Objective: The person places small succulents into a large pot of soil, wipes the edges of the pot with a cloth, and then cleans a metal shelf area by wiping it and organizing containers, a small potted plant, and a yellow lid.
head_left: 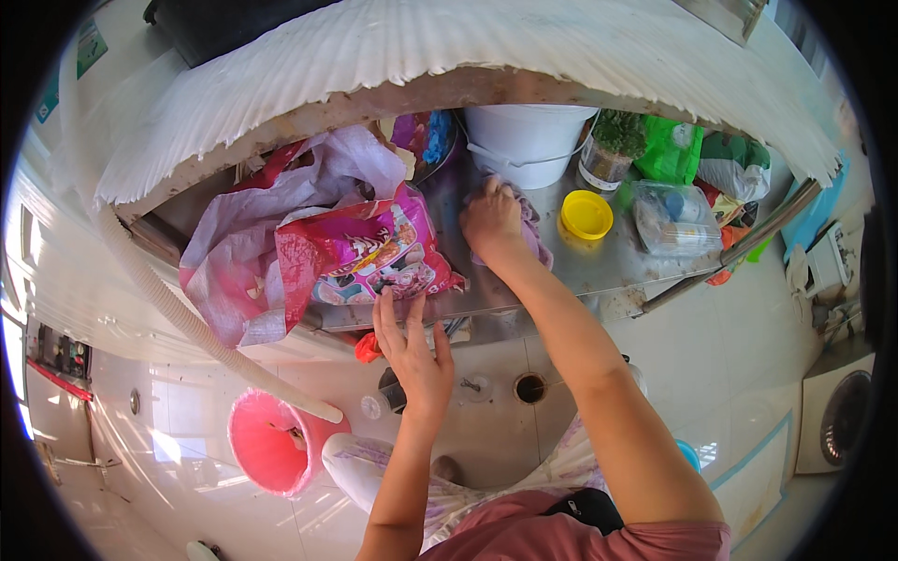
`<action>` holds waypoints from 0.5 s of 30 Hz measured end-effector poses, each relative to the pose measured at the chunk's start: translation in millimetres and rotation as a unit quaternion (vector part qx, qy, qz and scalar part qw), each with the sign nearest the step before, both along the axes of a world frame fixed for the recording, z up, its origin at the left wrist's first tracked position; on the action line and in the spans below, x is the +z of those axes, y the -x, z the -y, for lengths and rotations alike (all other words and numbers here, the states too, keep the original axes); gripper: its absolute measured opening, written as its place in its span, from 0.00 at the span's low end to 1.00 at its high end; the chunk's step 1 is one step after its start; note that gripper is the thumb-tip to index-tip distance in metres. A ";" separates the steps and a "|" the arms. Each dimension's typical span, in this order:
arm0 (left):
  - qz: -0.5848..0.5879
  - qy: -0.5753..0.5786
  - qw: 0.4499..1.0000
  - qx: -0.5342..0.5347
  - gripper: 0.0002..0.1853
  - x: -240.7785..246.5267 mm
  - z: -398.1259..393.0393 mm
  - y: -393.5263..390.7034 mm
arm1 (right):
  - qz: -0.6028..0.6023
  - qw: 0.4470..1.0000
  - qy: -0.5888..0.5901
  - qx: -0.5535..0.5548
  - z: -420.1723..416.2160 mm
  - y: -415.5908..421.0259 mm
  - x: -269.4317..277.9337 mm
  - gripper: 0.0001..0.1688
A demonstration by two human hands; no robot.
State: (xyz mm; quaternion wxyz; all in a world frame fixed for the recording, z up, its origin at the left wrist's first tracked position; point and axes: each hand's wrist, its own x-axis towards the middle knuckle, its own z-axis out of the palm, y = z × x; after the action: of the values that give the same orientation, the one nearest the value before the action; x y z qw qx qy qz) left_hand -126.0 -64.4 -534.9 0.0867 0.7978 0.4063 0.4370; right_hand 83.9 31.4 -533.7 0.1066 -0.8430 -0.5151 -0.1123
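My right hand presses a bunched purple cloth onto a stained metal shelf. Just behind the cloth stands a white plastic bucket with a wire handle. With fingers apart, my left hand is at the shelf's front edge. Its fingertips reach the lower edge of a pink printed plastic bag; whether they press on it I cannot tell. To the left, a crumpled white woven sack slumps over the shelf edge. A yellow round lid or shallow dish lies right of the cloth.
A potted succulent, a green bag and a clear plastic container occupy the shelf's right side. Overhead juts a ribbed white panel. A corrugated hose hangs towards a pink bin. The tiled floor has a round drain hole.
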 end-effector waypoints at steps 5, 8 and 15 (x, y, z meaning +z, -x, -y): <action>0.006 0.010 1.000 0.008 0.25 -0.9 0.0 6.9 | 0.075 0.991 -0.047 0.096 27.6 21.6 4.0 0.21; 0.014 0.009 1.000 0.000 0.25 -0.9 1.2 2.9 | 0.095 0.993 -0.015 0.063 6.3 9.7 -10.8 0.21; -0.002 0.011 1.000 0.010 0.24 -4.9 1.1 6.0 | 0.042 0.996 0.060 -0.042 -75.0 12.6 1.1 0.17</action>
State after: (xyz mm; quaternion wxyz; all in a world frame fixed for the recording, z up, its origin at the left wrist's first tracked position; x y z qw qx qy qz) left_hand -132.0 -65.5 -539.8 0.0902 0.7932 0.4194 0.4322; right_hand 71.3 106.4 -532.6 0.0297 -0.8634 -0.4890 -0.1210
